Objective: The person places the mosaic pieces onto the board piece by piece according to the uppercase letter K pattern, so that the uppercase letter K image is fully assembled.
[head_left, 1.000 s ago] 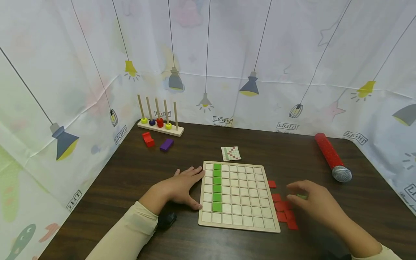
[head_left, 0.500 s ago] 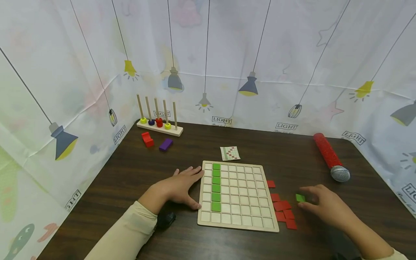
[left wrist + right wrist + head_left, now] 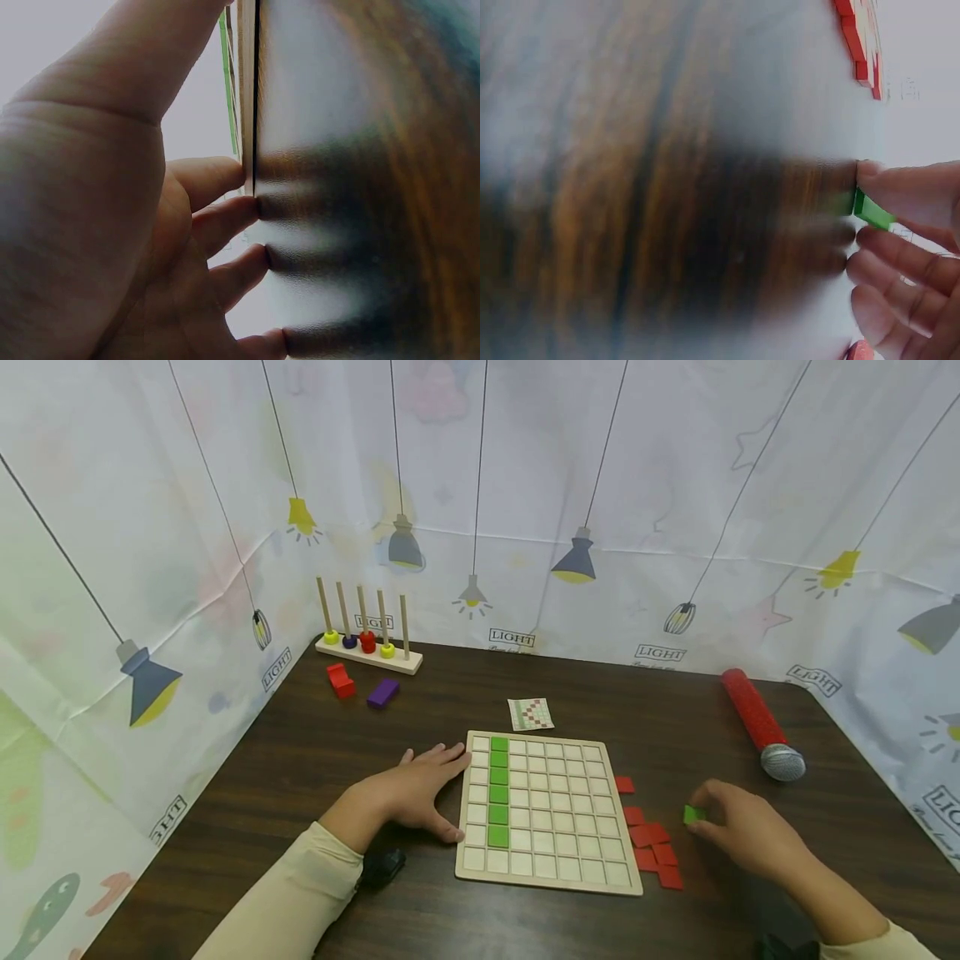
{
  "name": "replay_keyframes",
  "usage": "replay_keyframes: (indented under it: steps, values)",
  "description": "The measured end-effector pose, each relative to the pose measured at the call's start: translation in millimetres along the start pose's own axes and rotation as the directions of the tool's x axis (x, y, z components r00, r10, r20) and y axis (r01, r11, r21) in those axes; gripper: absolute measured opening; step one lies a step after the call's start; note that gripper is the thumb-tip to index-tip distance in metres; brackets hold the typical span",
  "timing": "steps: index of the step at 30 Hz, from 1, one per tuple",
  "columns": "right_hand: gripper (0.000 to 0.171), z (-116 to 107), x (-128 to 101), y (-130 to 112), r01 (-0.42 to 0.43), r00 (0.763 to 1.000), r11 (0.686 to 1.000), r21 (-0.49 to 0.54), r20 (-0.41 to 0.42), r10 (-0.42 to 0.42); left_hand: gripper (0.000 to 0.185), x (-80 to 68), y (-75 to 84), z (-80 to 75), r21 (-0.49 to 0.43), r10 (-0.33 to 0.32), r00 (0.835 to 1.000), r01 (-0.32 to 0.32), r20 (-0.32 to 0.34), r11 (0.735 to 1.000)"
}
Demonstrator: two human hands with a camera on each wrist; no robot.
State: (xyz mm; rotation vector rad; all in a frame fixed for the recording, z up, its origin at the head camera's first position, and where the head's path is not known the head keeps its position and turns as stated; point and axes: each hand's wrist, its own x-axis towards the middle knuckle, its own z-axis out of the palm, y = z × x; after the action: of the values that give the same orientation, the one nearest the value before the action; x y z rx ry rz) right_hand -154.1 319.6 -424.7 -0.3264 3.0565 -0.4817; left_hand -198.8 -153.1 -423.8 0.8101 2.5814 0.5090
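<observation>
A wooden grid board (image 3: 551,886) lies on the table, with several green tiles (image 3: 498,794) in its second column from the left. My left hand (image 3: 408,789) spreads along the board's left edge, thumb and index fingertip touching it; the left wrist view shows its other fingertips (image 3: 262,255) down on the tabletop. To the right of the board, my right hand (image 3: 750,827) pinches a loose green tile (image 3: 693,815) between thumb and fingers, close to the tabletop. Seen from the right wrist, that green tile (image 3: 871,210) sits between the thumb and index fingertip.
Several red tiles (image 3: 650,835) lie along the board's right edge. A small pattern card (image 3: 531,714) is behind the board. At the back left stand a peg stand (image 3: 375,657), a red block (image 3: 341,681) and a purple block (image 3: 383,693). A red microphone (image 3: 756,714) lies at the right.
My right hand has moved a little to the right, away from the red tiles, and its fingers have closed on the green tile. The left hand stays at the board's edge.
</observation>
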Motion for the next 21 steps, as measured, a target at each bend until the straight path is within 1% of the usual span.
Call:
replay_keyframes:
  steps: [2, 6, 10, 15, 19, 21]
  values:
    - [0.022, 1, 1, -1, -0.011, 1.0, 1.0, 0.02, -0.006, 0.011, 0.113, 0.4, -0.5, 0.4, 0.001, 0.0, 1.0, 0.0, 0.002, 1.0]
    - [0.016, 2, 7, -4, -0.006, 0.999, 0.998, 0.067, -0.051, 0.009, 0.113, 1.5, -3.1, 2.3, 0.004, -0.003, 1.0, 0.003, 0.0, 1.0]
    - [0.015, 1, 16, -15, -0.002, 0.996, 0.992, 0.13, -0.087, 0.014, 0.114, 1.5, -4.3, 3.5, 0.003, -0.004, 1.0, 0.004, -0.001, 1.0]
    - [0.016, 0, 23, -44, 0.014, 0.997, 0.974, 0.224, -0.081, 0.004, 0.114, 1.5, -3.4, 3.0, 0.006, -0.003, 1.0, 0.003, 0.0, 1.0]
    - [0.014, 4, 29, -73, 0.038, 0.999, 0.949, 0.311, -0.035, -0.029, 0.114, 1.9, -2.0, 2.2, 0.016, -0.01, 1.0, 0.01, -0.001, 1.0]
    - [0.012, 8, 31, -89, 0.047, 0.999, 0.932, 0.359, -0.004, -0.049, 0.114, 2.4, -1.9, 2.4, 0.019, -0.013, 1.0, 0.013, -0.002, 1.0]
